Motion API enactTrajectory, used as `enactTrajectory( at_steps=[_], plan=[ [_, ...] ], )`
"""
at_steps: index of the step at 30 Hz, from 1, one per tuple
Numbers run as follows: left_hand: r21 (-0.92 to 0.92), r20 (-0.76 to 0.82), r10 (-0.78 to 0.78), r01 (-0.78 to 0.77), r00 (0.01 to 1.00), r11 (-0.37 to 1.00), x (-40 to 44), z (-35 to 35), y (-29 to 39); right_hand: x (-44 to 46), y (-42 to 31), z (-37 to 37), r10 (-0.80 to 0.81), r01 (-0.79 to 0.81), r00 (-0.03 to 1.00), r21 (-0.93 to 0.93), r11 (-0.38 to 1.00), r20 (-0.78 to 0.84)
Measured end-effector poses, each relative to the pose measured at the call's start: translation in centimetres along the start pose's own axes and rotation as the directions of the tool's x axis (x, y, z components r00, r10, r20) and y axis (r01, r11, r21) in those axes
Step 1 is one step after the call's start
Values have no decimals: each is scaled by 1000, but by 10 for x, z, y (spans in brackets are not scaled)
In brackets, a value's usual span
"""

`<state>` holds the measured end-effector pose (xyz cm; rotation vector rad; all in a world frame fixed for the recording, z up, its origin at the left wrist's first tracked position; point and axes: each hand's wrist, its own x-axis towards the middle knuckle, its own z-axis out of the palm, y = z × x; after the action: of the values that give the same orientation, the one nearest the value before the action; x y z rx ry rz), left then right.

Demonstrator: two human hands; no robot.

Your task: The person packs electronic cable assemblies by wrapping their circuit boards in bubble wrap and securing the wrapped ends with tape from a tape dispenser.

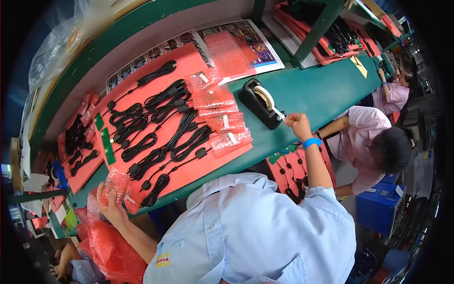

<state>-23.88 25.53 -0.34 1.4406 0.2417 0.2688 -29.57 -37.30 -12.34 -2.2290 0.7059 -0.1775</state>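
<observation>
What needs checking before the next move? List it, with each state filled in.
1. Left hand holding a bubble-wrap pouch: ok.
2. Right hand at the cutting end of the tape dispenser: ok.
3. Tape roll loaded in the dispenser: ok.
4. Strip torn free: cannot tell, too small to see.
5. Pouch and dispenser close together: not ok, they are well apart.
6. Coiled cables lying on the red foam sheet: ok.
</observation>
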Motion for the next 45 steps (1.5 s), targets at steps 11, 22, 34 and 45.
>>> enactTrajectory(
  at_steps=[11, 22, 34, 45],
  plan=[
    [53, -71, -2, 5, 997, 999, -6, 7, 5, -40, -122, -4, -146, 78, 940, 225, 971, 307],
    [10, -49, 82, -82, 995, 997, -16, 1, -2, -150, -377, 171, -744, 135, 349, 755, 641, 569],
    [35, -1, 36, -36, 999, 999, -15, -5, -1, -176, -402, 268, -750, 201, 450, 763, 615, 486],
    [149, -51, 173, -164, 984, 975, -17, -6, -10, -178, -401, 293, -668, -2, 501, 773, 634, 550]
  ],
)
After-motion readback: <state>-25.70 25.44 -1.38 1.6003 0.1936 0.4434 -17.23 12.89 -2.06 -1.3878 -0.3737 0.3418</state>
